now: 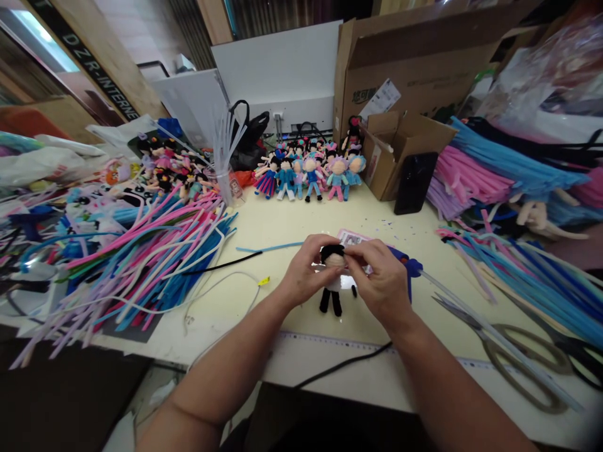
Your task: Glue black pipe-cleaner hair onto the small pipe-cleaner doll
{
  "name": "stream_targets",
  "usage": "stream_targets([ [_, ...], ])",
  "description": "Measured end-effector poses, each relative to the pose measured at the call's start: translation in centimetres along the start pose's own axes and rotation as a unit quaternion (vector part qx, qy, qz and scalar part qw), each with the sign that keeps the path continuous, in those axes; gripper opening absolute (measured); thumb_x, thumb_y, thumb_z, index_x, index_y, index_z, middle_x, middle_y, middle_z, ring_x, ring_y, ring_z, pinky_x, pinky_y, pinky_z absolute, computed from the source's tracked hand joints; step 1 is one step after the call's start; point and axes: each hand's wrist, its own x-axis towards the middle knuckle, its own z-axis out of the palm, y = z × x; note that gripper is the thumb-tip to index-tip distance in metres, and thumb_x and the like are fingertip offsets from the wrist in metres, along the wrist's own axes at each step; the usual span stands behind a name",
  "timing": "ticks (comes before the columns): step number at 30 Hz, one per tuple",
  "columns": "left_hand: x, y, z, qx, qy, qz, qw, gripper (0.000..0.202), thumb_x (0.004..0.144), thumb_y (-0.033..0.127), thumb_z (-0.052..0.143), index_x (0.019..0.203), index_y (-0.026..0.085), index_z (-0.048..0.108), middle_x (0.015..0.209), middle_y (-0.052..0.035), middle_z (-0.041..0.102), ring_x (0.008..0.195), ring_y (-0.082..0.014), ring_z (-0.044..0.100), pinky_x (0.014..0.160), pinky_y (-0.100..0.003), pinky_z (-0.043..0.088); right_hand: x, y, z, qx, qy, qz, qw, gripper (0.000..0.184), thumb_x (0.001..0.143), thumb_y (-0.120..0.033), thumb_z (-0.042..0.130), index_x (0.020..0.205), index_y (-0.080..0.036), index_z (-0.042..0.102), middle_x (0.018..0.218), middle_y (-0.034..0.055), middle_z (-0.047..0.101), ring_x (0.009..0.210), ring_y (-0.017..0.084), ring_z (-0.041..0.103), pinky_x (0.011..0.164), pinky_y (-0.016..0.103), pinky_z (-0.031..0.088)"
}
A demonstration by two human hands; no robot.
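The left hand (306,270) was curled partly closed round one side of the doll (333,281), its thumb across the front under the head and its fingertips up by the black hair. The right hand (380,276) had thumb and fingertips drawn together at the other side of the head; exactly what they pinched could not be told. The doll was thus between both hands, black legs pointing toward the person. A small black piece (354,291) was just beside the right fingers. Right of that hand were a blue glue gun (411,269) and scissors (480,328). A ruler (325,339) ran nearer the person than the hands. A heap of stems (155,257) lay well left of them; finished dolls (311,172) stood beyond.
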Motion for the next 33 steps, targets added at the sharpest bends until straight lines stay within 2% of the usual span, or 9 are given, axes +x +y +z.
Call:
stream_targets([
  [3,0.0,0.1,-0.1,-0.001,-0.004,0.026,1.0,0.033,0.082,0.029,0.067,0.113,0.026,0.057,0.118,-0.0077,0.055,0.11,-0.0207,0.053,0.075,-0.028,0.048,0.0,-0.2,0.0,-0.002,-0.003,-0.003,1.0,0.012,0.088,-0.015,0.055,0.09,-0.021,0.064,0.085,0.0037,0.063,0.078,0.017,0.061,0.072,0.032,0.05],
  [7,0.2,0.1,-0.2,-0.01,0.003,0.03,0.999,0.028,0.083,0.03,0.066,0.109,0.024,0.058,0.117,-0.0084,0.055,0.109,-0.0202,0.053,0.074,-0.027,0.047,0.1,-0.2,-0.3,0.027,-0.014,0.003,1.0,0.015,0.087,-0.015,0.054,0.096,-0.019,0.066,0.09,0.0055,0.066,0.081,0.017,0.062,0.075,0.033,0.051],
  [13,0.4,-0.1,-0.6,-0.025,0.01,0.029,0.999,0.029,0.082,0.028,0.067,0.109,0.024,0.058,0.117,-0.0088,0.054,0.111,-0.0211,0.052,0.077,-0.029,0.048,0.6,0.1,-1.2,0.101,0.004,0.078,0.992,0.019,0.088,-0.016,0.053,0.097,-0.022,0.068,0.093,0.0044,0.067,0.084,0.017,0.063,0.072,0.033,0.051],
  [18,0.2,-0.2,-0.6,-0.03,0.003,0.043,0.999,0.031,0.082,0.029,0.067,0.112,0.025,0.057,0.12,-0.0093,0.053,0.115,-0.0216,0.051,0.079,-0.03,0.049,0.6,-0.2,-1.0,0.093,-0.014,0.041,0.995,0.012,0.084,-0.018,0.06,0.093,-0.022,0.068,0.084,0.002,0.064,0.072,0.014,0.059,0.064,0.03,0.05],
  [21,0.2,-0.2,-0.6,-0.03,-0.002,0.045,0.999,0.031,0.083,0.029,0.066,0.112,0.025,0.057,0.121,-0.0099,0.052,0.115,-0.022,0.051,0.08,-0.031,0.049,0.4,-0.4,-0.7,0.07,-0.012,0.021,0.997,0.012,0.086,-0.018,0.058,0.091,-0.022,0.068,0.081,0.0017,0.065,0.072,0.015,0.06,0.064,0.03,0.049],
  [27,0.2,-0.2,-0.6,-0.035,-0.009,0.061,0.997,0.033,0.082,0.028,0.067,0.113,0.025,0.057,0.121,-0.0098,0.053,0.114,-0.0218,0.052,0.082,-0.032,0.049,0.4,-0.5,-0.5,0.06,-0.004,0.036,0.998,0.011,0.085,-0.015,0.056,0.086,-0.02,0.066,0.078,0.0017,0.065,0.066,0.013,0.058,0.063,0.029,0.049],
  [33,0.2,-0.2,-0.6,-0.018,-0.015,0.064,0.998,0.029,0.084,0.029,0.066,0.111,0.025,0.058,0.121,-0.0099,0.054,0.113,-0.0211,0.052,0.082,-0.032,0.049,0.3,-0.6,-0.4,0.058,-0.005,0.051,0.997,0.012,0.083,-0.013,0.055,0.085,-0.02,0.065,0.078,0.0017,0.064,0.069,0.014,0.058,0.064,0.028,0.048],
])
